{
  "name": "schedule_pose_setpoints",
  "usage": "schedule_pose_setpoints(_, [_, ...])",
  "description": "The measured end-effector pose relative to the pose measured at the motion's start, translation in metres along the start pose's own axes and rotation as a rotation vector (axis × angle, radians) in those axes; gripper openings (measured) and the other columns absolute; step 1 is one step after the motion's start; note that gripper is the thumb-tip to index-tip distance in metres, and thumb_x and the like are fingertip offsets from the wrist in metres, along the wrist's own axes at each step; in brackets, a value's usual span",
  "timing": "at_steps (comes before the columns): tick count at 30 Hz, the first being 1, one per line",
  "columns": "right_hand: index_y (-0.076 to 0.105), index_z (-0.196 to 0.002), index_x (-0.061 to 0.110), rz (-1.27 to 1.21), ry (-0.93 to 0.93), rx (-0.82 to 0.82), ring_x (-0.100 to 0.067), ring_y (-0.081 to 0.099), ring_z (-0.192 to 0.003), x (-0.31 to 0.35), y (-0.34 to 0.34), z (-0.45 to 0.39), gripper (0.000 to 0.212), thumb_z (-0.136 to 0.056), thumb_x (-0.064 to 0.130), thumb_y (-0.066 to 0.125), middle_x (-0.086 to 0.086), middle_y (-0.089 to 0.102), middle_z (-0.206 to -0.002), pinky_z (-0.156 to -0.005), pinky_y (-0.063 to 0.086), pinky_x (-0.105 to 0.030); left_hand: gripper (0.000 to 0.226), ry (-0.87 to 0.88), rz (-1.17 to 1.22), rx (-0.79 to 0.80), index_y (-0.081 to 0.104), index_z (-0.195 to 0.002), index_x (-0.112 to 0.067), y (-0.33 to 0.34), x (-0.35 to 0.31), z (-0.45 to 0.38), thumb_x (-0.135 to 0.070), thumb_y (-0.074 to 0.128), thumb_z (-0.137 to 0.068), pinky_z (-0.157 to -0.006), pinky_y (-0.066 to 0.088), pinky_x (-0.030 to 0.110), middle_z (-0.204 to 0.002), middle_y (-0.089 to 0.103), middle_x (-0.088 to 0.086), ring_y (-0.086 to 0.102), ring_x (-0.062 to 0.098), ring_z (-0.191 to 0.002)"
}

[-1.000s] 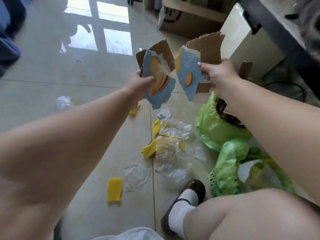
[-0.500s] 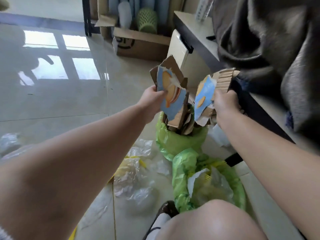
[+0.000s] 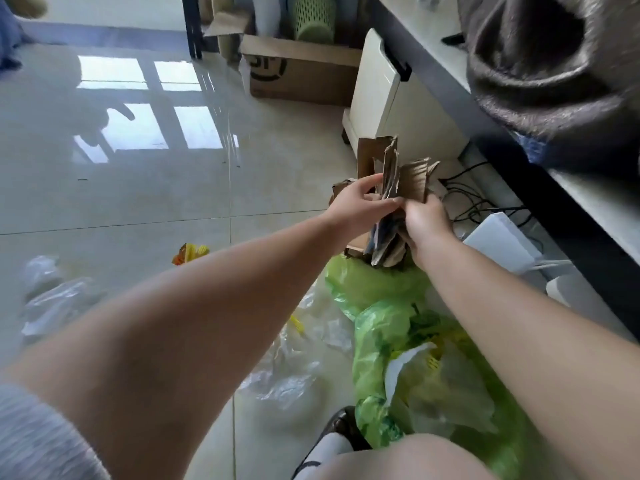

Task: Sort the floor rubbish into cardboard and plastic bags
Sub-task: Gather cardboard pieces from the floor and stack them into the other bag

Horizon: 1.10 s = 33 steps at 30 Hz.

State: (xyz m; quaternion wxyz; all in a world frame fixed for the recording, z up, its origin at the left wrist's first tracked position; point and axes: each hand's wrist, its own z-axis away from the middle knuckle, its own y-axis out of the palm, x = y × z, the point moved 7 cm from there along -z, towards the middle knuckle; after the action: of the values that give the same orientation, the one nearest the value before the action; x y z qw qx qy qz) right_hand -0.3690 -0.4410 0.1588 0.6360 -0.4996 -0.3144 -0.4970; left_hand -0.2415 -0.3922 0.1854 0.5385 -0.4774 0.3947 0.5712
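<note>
Here both hands, left & right, had a closed grip on the torn brown corrugated cardboard pieces. The bundle sat just above the crumpled green plastic bag w/ cardboard in it; clear plastic wrappers lay on the glossy tiled floor.

Brown cardboard box against the far wall; grey blanket on the counter; black cables beneath

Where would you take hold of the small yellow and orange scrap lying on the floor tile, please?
I would pinch the yellow and orange scrap from above at its raised, crumpled top. It lies alone on bare tile, apart from the clear plastic wrappers, so nothing blocks a straight-down reach; its flat underside offers no edge.
</note>
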Motion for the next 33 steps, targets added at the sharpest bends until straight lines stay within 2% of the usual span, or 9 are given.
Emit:
schedule_pose_setpoints(3, [0.06, -0.086, 0.041, -0.072, -0.018, 0.056, -0.027, 0.062, -0.1, 0.006, 0.006, 0.016, 0.019, -0.07, 0.034, 0.051, -0.004, 0.065, -0.105, -0.09, 0.053, -0.047, 0.062, -0.036, 0.029, 0.055, 0.038, -0.141, -0.025, 0.001, 0.007, -0.007, -0.027, 0.066, -0.086, -0.081, 0.049, 0.028, -0.107, 0.06, -0.004, 0.059, 0.014, -0.104])
schedule_pose_setpoints(6, [0.065, -0.09, 0.046, -0.088, -0.107, 0.091, -0.024, 0.065, -0.1, 0.006, 0.008, 0.015, 0.027, -0.072, 0.036, 0.048, 0.002, 0.071, -0.102, -0.092, 0.052, -0.047, 0.063, 0.005, 0.008, 0.041, 0.046, -0.137, -0.027, 0.002, 0.013, -0.019, -0.032, 0.072, -0.079, -0.098, 0.05, 0.037, -0.125, 0.061, 0.004, 0.06, 0.018, -0.113])
schedule_pose_setpoints(9, [0.067, -0.094, 0.047, -0.048, -0.138, 0.071, -0.023, 0.064, -0.102, -0.002, 0.007, 0.003, 0.028, -0.071, 0.046, 0.05, 0.007, 0.071, -0.102, -0.092, 0.052, -0.047, 0.056, 0.118, -0.126, -0.01, 0.053, -0.132, -0.026, -0.001, 0.011, -0.026, -0.026, 0.073, -0.079, -0.088, 0.054, 0.031, -0.111, 0.068, 0.0, 0.064, 0.012, -0.098])
schedule_pose_setpoints(12, [0.067, -0.103, 0.039, 0.074, -0.142, 0.044, -0.024, 0.065, -0.098, -0.011, 0.011, -0.006, 0.033, -0.073, 0.034, 0.054, 0.007, 0.071, -0.098, -0.085, 0.055, -0.045, 0.049, 0.245, -0.432, -0.054, 0.058, -0.127, -0.03, -0.003, 0.01, -0.032, -0.021, 0.071, -0.08, -0.068, 0.042, 0.018, -0.102, 0.067, -0.004, 0.056, 0.009, -0.08])
schedule_pose_setpoints(15, [0.066, -0.11, 0.027, 0.153, -0.149, -0.01, -0.019, 0.063, -0.093, -0.013, 0.014, -0.009, 0.032, -0.08, 0.021, 0.056, 0.006, 0.07, -0.099, -0.075, 0.052, -0.03, 0.054, 0.286, -0.572, -0.052, 0.056, -0.13, -0.03, 0.0, 0.021, -0.039, -0.021, 0.072, -0.079, -0.083, 0.047, 0.023, -0.116, 0.066, -0.003, 0.056, 0.01, -0.091])
schedule_pose_setpoints(18, [0.064, -0.11, 0.023, 0.197, -0.248, -0.052, -0.013, 0.055, -0.082, 0.0, 0.011, -0.006, 0.032, -0.081, 0.022, 0.05, 0.008, 0.064, -0.093, -0.061, 0.042, -0.022, 0.067, 0.279, -0.442, -0.081, 0.048, -0.136, -0.023, -0.012, 0.024, -0.032, -0.018, 0.075, -0.076, -0.092, 0.047, 0.02, -0.128, 0.06, -0.001, 0.06, 0.01, -0.104])
schedule_pose_setpoints(22, [0.043, -0.139, 0.016, 0.274, -0.451, -0.012, -0.008, 0.046, -0.124, 0.028, 0.008, 0.017, 0.059, -0.081, 0.025, 0.048, -0.001, 0.049, -0.137, -0.103, 0.034, -0.018, 0.063, 0.225, -0.233, -0.209, 0.05, -0.132, -0.012, -0.062, 0.043, -0.009, -0.019, 0.077, -0.075, -0.092, 0.05, 0.023, -0.127, 0.06, 0.007, 0.062, 0.015, -0.108])
schedule_pose_setpoints(28, [0.052, -0.13, 0.019, 0.441, -0.598, 0.122, -0.005, 0.044, -0.122, 0.037, 0.042, 0.08, 0.044, -0.087, 0.02, 0.052, 0.0, 0.047, -0.134, -0.103, 0.03, -0.008, 0.05, 0.02, -0.247, -0.357, 0.057, -0.123, -0.006, -0.151, 0.114, 0.048, -0.021, 0.074, -0.079, -0.077, 0.049, 0.009, -0.121, 0.062, 0.012, 0.059, 0.013, -0.099])
schedule_pose_setpoints(33, [0.051, -0.131, 0.013, 0.576, -0.476, 0.296, -0.023, 0.046, -0.126, -0.013, 0.095, 0.126, 0.045, -0.087, 0.018, 0.057, -0.013, 0.045, -0.137, -0.11, 0.033, -0.029, 0.05, -0.125, -0.345, -0.35, 0.059, -0.121, -0.01, -0.19, 0.167, 0.097, -0.027, 0.076, -0.077, -0.095, 0.05, 0.029, -0.121, 0.063, 0.009, 0.063, 0.019, -0.106])
